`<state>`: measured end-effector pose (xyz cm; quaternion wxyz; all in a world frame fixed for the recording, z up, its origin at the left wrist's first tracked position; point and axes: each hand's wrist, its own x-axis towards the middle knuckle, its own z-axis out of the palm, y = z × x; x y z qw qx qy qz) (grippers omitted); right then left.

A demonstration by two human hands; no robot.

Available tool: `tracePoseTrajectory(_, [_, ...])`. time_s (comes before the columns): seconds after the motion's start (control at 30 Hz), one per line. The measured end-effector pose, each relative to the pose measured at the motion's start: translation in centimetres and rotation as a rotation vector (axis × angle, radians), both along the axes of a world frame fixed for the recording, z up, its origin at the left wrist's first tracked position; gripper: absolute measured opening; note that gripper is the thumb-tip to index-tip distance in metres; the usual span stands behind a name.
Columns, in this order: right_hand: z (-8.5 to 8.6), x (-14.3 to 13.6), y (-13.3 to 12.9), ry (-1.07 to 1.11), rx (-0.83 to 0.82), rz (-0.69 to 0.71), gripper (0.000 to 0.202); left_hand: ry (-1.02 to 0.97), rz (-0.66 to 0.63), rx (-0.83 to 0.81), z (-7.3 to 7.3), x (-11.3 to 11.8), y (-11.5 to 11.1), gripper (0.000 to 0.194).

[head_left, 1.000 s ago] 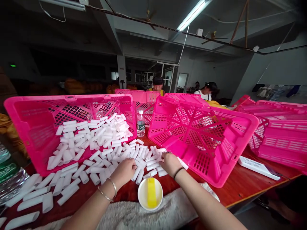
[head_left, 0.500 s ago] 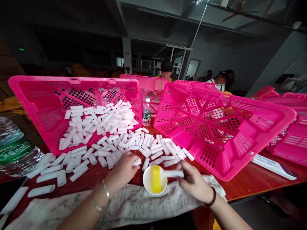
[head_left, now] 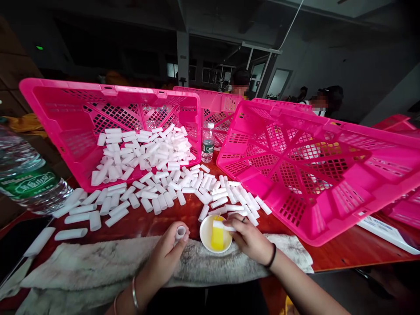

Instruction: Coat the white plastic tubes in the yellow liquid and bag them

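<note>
My left hand is closed around a short white tube, its open end tilted up toward me, above the grey towel. In my right hand a slim white piece, apparently another tube, is pinched between the fingers. Its far end meets the top of a yellow sponge-like block; whether it presses on it I cannot tell. That block stands in a small white bowl at the towel's edge. Many loose white tubes lie on the red table beyond my hands.
A pink crate on its side at the left spills white tubes. Another tilted pink crate fills the right. Between them stands a small water bottle; a large bottle is at far left. A worn towel lines the front edge.
My left hand has drawn back toward me from the pile with a tube in it. My right hand has brought its white piece onto the yellow block. The view has shifted slightly.
</note>
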<state>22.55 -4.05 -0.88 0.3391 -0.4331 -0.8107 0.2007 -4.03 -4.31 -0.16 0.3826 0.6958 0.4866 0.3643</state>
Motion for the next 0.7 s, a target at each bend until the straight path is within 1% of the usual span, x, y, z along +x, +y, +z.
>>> tracePoseTrajectory(0.07, [0.0,0.0,0.0,0.057,-0.081,-0.068,0.035,-0.044,0.021,-0.019,-0.3,0.1,-0.2,0.016])
tracePoseTrajectory(0.13, [0.0,0.0,-0.1,0.056,-0.121,-0.126,0.031,-0.059,0.021,-0.032,-0.4,0.1,-0.3,0.015])
tracePoseTrajectory(0.17, [0.1,-0.1,-0.1,0.033,-0.122,-0.127,0.026,-0.059,0.016,-0.039,-0.5,0.2,-0.4,0.015])
tracePoseTrajectory(0.2, [0.1,-0.1,-0.2,-0.002,-0.102,-0.105,0.021,-0.059,0.013,-0.044,-0.5,0.2,-0.4,0.015])
tracePoseTrajectory(0.27, [0.2,-0.1,-0.4,-0.066,-0.012,-0.029,0.019,-0.059,0.017,-0.049,-0.6,0.2,-0.4,0.016])
tracePoseTrajectory(0.3, [0.1,-0.1,-0.5,-0.069,0.022,0.001,0.019,-0.062,0.023,-0.050,-0.7,0.1,-0.4,0.016])
tracePoseTrajectory(0.37, [-0.2,-0.1,-0.6,-0.031,0.040,0.038,0.019,-0.071,0.024,-0.053,-0.8,0.1,-0.3,0.016])
tracePoseTrajectory(0.43, [-0.6,-0.1,-0.7,0.060,0.001,0.013,0.022,-0.079,0.019,-0.057,-0.9,0.1,-0.2,0.016])
tracePoseTrajectory(0.5, [-1.0,-0.2,-0.8,0.124,-0.054,-0.051,0.024,-0.075,0.027,-0.044,-1.1,0.1,-0.2,0.016])
tracePoseTrajectory(0.57, [-0.9,-0.3,-1.1,0.101,-0.062,-0.094,0.021,-0.057,0.074,-0.017,-1.3,0.2,-0.2,0.016])
tracePoseTrajectory(0.63, [-0.7,-0.3,-1.5,0.002,-0.009,-0.056,0.016,-0.049,0.140,0.005,-1.5,0.3,-0.2,0.018])
tracePoseTrajectory(0.7, [-0.4,-0.2,-1.9,-0.075,0.052,0.017,0.019,-0.055,0.182,0.010,-1.6,0.4,-0.2,0.020])
